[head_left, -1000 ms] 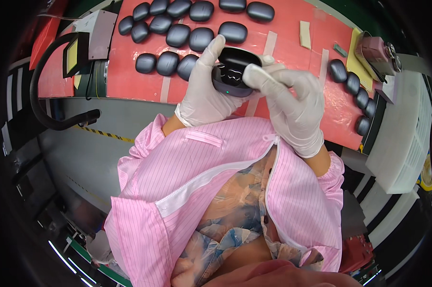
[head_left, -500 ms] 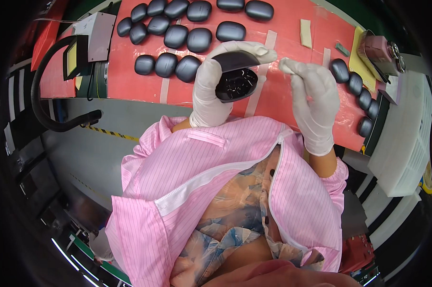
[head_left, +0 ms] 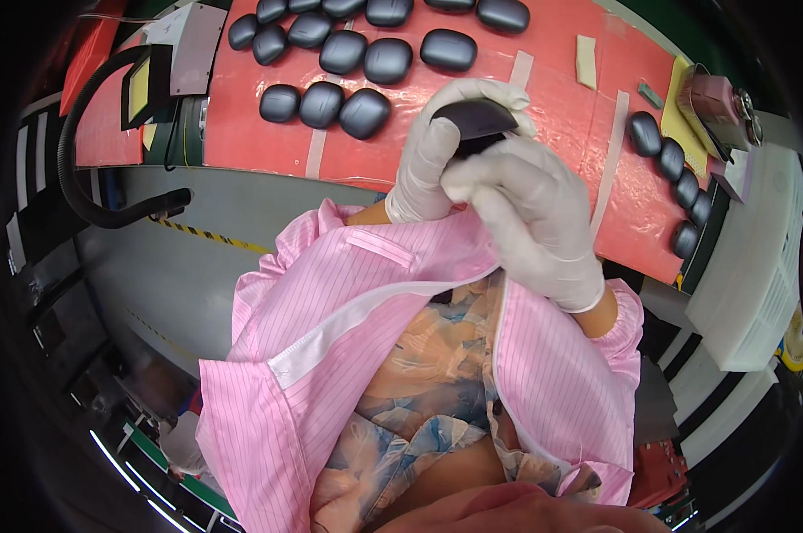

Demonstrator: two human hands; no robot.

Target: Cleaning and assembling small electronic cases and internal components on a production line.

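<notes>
My left hand (head_left: 419, 173), in a white glove, grips a dark earbud charging case (head_left: 475, 119) above the near edge of the red mat. The lid is raised. My gloved right hand (head_left: 544, 218) is right in front of the case, fingers curled and pinched together at its near side. Those fingers cover most of the case's inside, and whatever they hold, if anything, is hidden. Several closed, dark grey cases (head_left: 388, 60) lie in rows on the mat beyond my left hand. More cases (head_left: 671, 160) form a curved line at the right.
Taped strips cross the red mat (head_left: 233, 133). A beige strip (head_left: 585, 62) and a small grey-green block (head_left: 649, 95) lie at the back right, near a yellow sheet (head_left: 683, 124) and a pink container (head_left: 711, 99). A black flexible tube (head_left: 69, 169) arches at the left.
My right hand has moved left, from beside the case to its front. The case has shifted slightly right and tilted, so its inside no longer shows. The view has shifted a little.
</notes>
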